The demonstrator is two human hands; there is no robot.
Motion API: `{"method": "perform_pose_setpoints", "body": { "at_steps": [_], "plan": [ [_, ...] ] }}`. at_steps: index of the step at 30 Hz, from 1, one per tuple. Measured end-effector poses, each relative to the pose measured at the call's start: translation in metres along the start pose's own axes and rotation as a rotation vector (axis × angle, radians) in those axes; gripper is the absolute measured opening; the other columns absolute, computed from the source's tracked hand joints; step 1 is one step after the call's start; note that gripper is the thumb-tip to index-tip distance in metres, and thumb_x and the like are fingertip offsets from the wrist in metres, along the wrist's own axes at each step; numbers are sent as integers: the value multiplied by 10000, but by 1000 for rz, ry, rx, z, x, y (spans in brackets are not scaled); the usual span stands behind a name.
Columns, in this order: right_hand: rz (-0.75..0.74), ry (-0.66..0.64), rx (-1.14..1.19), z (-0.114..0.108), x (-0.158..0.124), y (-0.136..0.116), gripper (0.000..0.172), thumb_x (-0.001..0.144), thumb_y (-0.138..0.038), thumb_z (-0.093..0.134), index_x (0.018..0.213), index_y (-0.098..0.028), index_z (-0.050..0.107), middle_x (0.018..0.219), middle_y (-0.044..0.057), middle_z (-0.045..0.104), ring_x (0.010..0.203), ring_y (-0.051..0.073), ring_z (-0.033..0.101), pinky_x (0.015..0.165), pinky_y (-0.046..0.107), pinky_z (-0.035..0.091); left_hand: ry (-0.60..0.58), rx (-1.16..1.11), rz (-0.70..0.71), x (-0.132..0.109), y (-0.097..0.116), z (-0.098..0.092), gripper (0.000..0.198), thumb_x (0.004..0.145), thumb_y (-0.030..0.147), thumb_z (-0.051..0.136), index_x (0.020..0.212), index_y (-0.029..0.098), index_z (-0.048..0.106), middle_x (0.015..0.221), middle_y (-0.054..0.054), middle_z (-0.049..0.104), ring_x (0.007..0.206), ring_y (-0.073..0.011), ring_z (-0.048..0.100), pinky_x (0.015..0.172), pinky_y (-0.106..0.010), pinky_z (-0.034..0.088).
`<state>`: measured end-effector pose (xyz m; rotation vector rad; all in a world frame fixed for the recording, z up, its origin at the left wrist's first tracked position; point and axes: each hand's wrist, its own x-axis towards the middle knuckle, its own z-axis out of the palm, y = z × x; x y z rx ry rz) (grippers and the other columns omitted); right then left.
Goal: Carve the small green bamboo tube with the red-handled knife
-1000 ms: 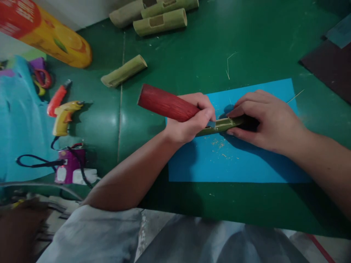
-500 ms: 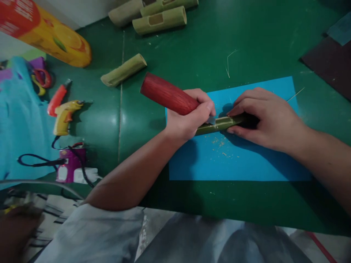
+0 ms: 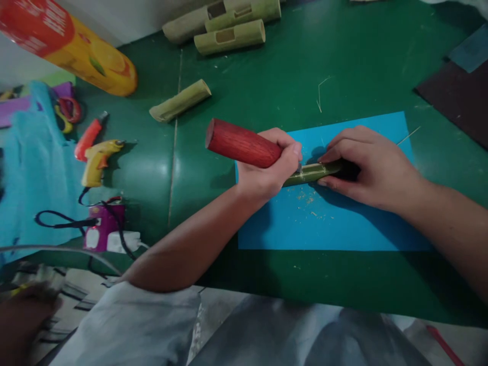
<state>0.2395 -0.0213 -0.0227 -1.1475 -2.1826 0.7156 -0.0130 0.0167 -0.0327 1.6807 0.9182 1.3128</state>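
My left hand (image 3: 269, 165) is closed around a tool with a thick red wooden handle (image 3: 244, 144). The handle points up and to the left; the tool's tip, mostly hidden by my fingers, meets a green bamboo piece (image 3: 310, 173). My right hand (image 3: 371, 165) pinches this bamboo between thumb and fingers near its right part. Beneath both hands lies a blue sheet (image 3: 343, 234), with small shavings (image 3: 310, 203) scattered just below the bamboo.
Cut bamboo tubes (image 3: 231, 38) lie at the back, and a single tube (image 3: 181, 101) nearer. On the left are an orange bottle (image 3: 102, 61), a yellow glue gun (image 3: 99, 160), a red cutter (image 3: 89, 137) and a purple power adapter (image 3: 109, 218). Another person's hand (image 3: 28, 315) shows lower left.
The red handle has tipped slightly, its end now lower and further right. The view has shifted a little, moving the background objects rightward. My right hand keeps its hold on the bamboo.
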Motion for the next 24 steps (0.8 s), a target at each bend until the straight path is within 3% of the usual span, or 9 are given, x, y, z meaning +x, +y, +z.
{"method": "perform_pose_setpoints", "body": {
  "at_steps": [3,8,11,16,19,24],
  "plan": [
    [-10,11,1,1,0,0,129,1028,-424,848,1138,-357,834,1141,94,846,1075,395,765,933,578,592,-52,-30,47,3,-2,-3,596,1034,744,854,678,277,748,664,-11,729,587,-174,737,583,-314,660],
    [-10,6,-8,1,0,-2,106,1038,-414,832,1126,-357,834,1141,89,853,1082,387,769,931,575,601,-116,-67,193,7,0,-6,472,1125,493,817,729,235,804,687,-2,793,571,-130,749,545,-218,603],
    [-8,-7,-13,0,0,-4,79,1019,-379,834,1092,-352,819,1144,95,845,1096,397,769,930,584,601,-126,-108,229,7,1,-5,448,1120,454,852,739,222,807,688,-3,792,573,-130,757,556,-211,612],
    [-4,7,-10,2,0,-3,118,986,-347,854,1093,-342,804,1134,90,840,1079,394,762,923,577,595,-67,-113,108,3,4,0,471,1081,528,889,724,234,802,683,-6,773,589,-153,758,577,-255,652],
    [-21,18,-10,3,0,-3,114,987,-335,833,1087,-328,780,1131,99,836,1071,387,756,902,566,588,26,-60,51,-1,7,3,405,1044,436,881,698,248,786,684,5,783,592,-151,757,587,-262,663],
    [-70,3,-23,0,0,-7,109,1029,-362,774,1111,-293,754,1172,129,837,1086,385,752,913,565,590,79,-7,147,5,10,1,282,968,251,859,692,248,798,638,28,763,570,-109,733,586,-199,624]
  ]
}}
